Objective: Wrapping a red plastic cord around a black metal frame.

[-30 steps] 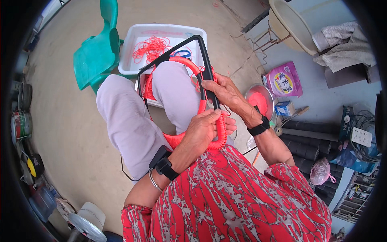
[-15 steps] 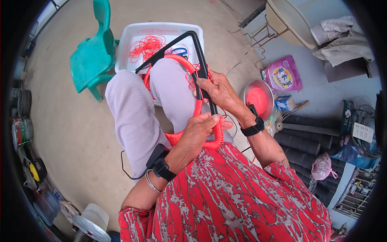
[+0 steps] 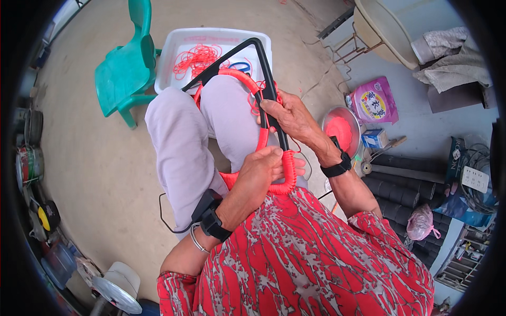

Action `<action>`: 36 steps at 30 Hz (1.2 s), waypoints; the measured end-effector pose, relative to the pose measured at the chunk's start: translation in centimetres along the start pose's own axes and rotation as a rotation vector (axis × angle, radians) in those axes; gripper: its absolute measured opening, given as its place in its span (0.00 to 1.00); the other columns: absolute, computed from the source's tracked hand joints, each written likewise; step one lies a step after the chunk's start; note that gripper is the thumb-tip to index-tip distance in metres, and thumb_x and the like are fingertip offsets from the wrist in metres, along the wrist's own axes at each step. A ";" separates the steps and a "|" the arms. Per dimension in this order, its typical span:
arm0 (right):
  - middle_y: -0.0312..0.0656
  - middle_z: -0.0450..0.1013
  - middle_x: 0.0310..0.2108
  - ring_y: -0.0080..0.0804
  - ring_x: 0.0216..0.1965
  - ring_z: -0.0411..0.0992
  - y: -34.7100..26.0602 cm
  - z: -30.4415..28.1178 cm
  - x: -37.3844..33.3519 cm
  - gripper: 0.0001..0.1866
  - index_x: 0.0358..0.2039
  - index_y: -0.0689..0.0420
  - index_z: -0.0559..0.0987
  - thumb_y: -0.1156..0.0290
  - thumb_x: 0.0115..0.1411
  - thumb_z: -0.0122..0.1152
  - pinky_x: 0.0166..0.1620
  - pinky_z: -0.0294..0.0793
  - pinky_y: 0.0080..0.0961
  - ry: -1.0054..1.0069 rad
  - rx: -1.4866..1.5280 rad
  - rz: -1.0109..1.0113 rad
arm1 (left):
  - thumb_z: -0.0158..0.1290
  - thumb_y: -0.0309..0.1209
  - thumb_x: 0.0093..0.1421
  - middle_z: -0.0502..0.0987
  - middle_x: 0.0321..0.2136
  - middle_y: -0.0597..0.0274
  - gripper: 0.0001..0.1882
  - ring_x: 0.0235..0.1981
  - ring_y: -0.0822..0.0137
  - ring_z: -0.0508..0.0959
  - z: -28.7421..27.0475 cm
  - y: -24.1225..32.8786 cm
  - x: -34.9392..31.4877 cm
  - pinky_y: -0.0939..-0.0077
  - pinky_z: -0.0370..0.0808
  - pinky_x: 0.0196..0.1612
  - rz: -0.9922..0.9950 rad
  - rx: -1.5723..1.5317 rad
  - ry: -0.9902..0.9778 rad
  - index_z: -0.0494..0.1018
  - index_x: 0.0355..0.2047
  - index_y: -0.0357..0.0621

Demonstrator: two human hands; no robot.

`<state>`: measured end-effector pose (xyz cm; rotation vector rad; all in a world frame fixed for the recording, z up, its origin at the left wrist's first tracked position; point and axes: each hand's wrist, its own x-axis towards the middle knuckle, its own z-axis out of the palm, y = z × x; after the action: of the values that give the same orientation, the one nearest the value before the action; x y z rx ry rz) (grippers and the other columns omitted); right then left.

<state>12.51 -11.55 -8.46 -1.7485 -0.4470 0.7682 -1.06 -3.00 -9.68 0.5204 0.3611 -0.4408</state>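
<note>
A black frame (image 3: 259, 55) with rounded corners lies across my lap. Tight red cord wrapping (image 3: 289, 171) covers its near corner and end, and a curved red-wrapped piece (image 3: 236, 73) runs inside it over my knee. My right hand (image 3: 289, 115) is closed around the bare black side, its thumb on top, beside loops of loose red cord (image 3: 255, 105). Lower down, my left hand (image 3: 261, 171) holds the frame where the wrapping ends. Its thumb and forefinger are pinched together and other fingers reach beneath; what lies in the pinch is hidden.
Beyond my knees a white tray (image 3: 176, 39) holds tangled red cord (image 3: 197, 59) and blue-handled scissors (image 3: 241, 67). Left of it stands a green chair (image 3: 124, 79). On the right are a metal bowl (image 3: 354, 118) of red material, a purple bag (image 3: 374, 100) and dark rolls (image 3: 392, 188).
My left thumb has drawn back a little from the black bar into a pinch with the forefinger. My right hand keeps its hold on the frame. The whole view has shifted slightly.
</note>
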 end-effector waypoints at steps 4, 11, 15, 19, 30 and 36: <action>0.34 0.69 0.24 0.19 0.25 0.67 -0.3 -1.0 -0.2 0.19 0.36 0.62 0.75 0.56 0.65 0.49 0.30 0.69 0.24 0.037 -0.371 -0.045 | 0.41 0.36 0.68 0.76 0.39 0.42 0.17 0.41 0.55 0.79 0.1 0.0 -0.6 0.64 0.76 0.47 0.040 0.045 0.052 0.66 0.45 0.30; 0.29 0.64 0.22 0.13 0.20 0.57 -3.5 -3.5 -2.8 0.17 0.40 0.59 0.76 0.57 0.66 0.48 0.22 0.58 0.14 0.022 0.053 0.101 | 0.41 0.35 0.68 0.76 0.38 0.46 0.14 0.39 0.56 0.79 -0.1 0.8 -3.2 0.65 0.77 0.44 0.071 -0.003 0.046 0.67 0.45 0.35; 0.28 0.63 0.22 0.13 0.21 0.57 -4.7 -3.5 -3.8 0.17 0.42 0.60 0.75 0.59 0.66 0.49 0.22 0.56 0.14 -0.029 0.224 0.055 | 0.42 0.35 0.68 0.76 0.36 0.49 0.14 0.38 0.55 0.79 -0.6 0.5 -3.9 0.63 0.75 0.44 0.146 -0.068 -0.005 0.67 0.46 0.36; 0.28 0.64 0.23 0.13 0.22 0.58 -6.7 -3.6 -4.5 0.18 0.43 0.61 0.74 0.58 0.66 0.50 0.23 0.57 0.13 -0.189 0.399 -0.103 | 0.43 0.35 0.67 0.76 0.34 0.50 0.15 0.37 0.54 0.79 -1.0 0.5 -4.7 0.62 0.75 0.45 0.167 -0.121 -0.018 0.67 0.46 0.36; 0.30 0.62 0.22 0.14 0.22 0.54 -7.6 -2.0 -3.4 0.22 0.50 0.60 0.71 0.56 0.64 0.47 0.25 0.53 0.16 -0.123 -0.069 -0.236 | 0.47 0.32 0.66 0.75 0.35 0.52 0.13 0.37 0.57 0.78 -1.3 0.1 -5.5 0.63 0.77 0.42 0.258 -0.223 0.025 0.69 0.44 0.34; 0.33 0.62 0.23 0.20 0.25 0.59 -8.3 -1.8 -3.2 0.15 0.29 0.57 0.66 0.58 0.63 0.48 0.29 0.61 0.23 -0.206 0.019 -0.106 | 0.47 0.32 0.65 0.73 0.33 0.53 0.10 0.36 0.57 0.74 -0.8 0.5 -5.7 0.61 0.73 0.43 0.212 -0.197 0.047 0.69 0.42 0.38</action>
<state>12.15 -12.28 0.61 -1.6208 -0.6635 0.8766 -5.88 -0.42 -7.65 0.3729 0.3856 -0.1860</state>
